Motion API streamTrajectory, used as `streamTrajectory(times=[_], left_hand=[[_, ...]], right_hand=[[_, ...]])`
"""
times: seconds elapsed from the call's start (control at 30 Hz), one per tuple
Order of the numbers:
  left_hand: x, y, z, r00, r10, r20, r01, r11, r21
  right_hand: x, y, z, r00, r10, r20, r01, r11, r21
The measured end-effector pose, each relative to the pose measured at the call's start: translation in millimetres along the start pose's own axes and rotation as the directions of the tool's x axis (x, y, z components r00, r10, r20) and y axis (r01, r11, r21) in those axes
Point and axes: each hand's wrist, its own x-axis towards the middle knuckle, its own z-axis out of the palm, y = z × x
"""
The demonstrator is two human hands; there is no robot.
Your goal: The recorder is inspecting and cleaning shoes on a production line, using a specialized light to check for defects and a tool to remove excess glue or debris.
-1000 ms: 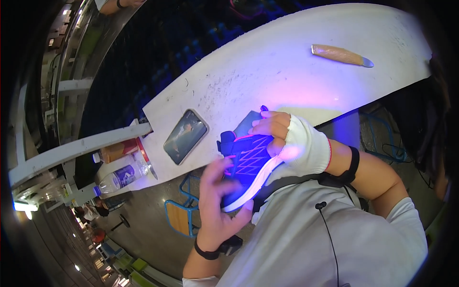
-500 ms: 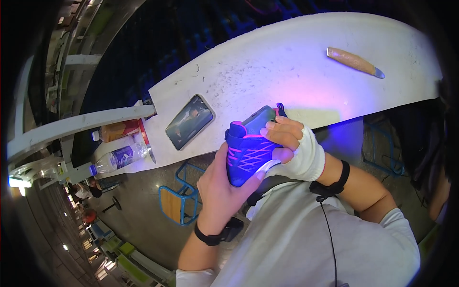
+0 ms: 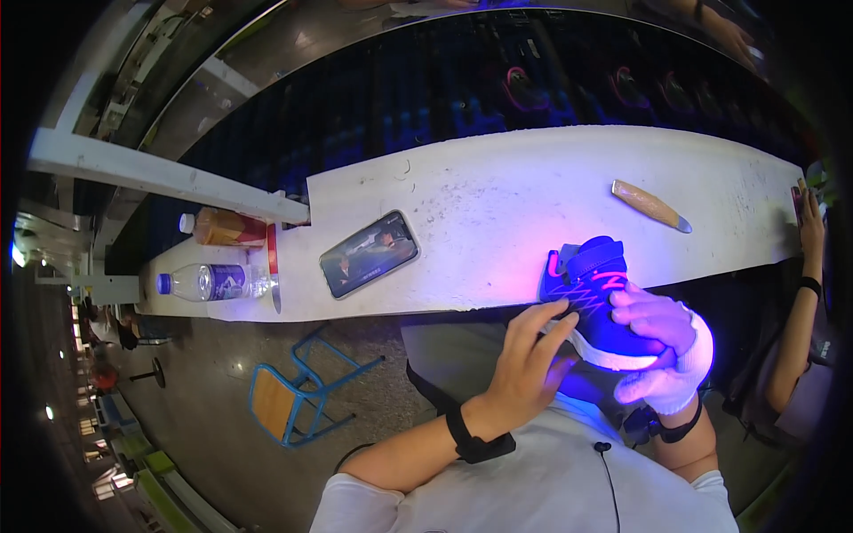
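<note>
A small dark blue sneaker (image 3: pixel 591 306) with pink trim, crossed laces and a white sole is held over the table's near edge, under violet light. My right hand (image 3: pixel 666 342), in a white fingerless glove, grips it by the toe and right side. The fingers of my left hand (image 3: pixel 524 360) are apart and stretched toward the laces and the left side of the sole. Whether its fingertips press on the sneaker I cannot tell. Farther back on the white table (image 3: pixel 498 204) lies a short knife (image 3: pixel 653 205) with a tan handle.
Left on the table are a lit phone (image 3: pixel 369 253), a red-handled blade (image 3: pixel 274 280), a clear bottle (image 3: pixel 209 282) and an amber-drink bottle (image 3: pixel 227 228). Behind runs a dark conveyor (image 3: pixel 426 107) with shoes. A blue-framed stool (image 3: pixel 284 404) stands below; a co-worker's arm (image 3: pixel 795 329) is at right.
My view has shifted. The sneaker has moved right and turned, its opening now facing away from me. My left hand has let go of its side, while my right hand has shifted its grip toward the toe.
</note>
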Motion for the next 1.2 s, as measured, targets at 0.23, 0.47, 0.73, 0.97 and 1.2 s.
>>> streamTrajectory(times=[0.23, 0.47, 0.73, 0.97, 1.2], left_hand=[[19.1, 8.3, -2.3, 0.985, 0.045, -0.167, -0.077, 0.979, -0.19], [23.1, 21.9, 1.1, 0.98, 0.023, -0.197, -0.084, 0.947, -0.309], [32.4, 11.2, 2.6, 0.993, 0.05, -0.103, -0.087, 0.913, -0.399], [74.8, 16.1, 17.1, 0.987, 0.136, 0.091, -0.154, 0.959, 0.239], [111.3, 18.8, 32.4, 0.881, 0.091, 0.464, -0.203, 0.959, 0.197]], right_hand=[[4.9, -10.6, 13.3, 0.999, -0.02, 0.038, 0.021, 1.0, -0.02], [12.5, -12.0, 8.4, 0.998, -0.035, 0.053, 0.031, 0.997, 0.07], [-13.3, 1.0, 8.1, 1.0, -0.01, -0.012, 0.012, 0.992, 0.128], [-50.3, 51.4, -17.9, 0.894, 0.274, -0.354, -0.069, 0.866, 0.495], [-70.1, 55.6, -63.7, 0.902, 0.429, -0.047, -0.431, 0.901, -0.043]])
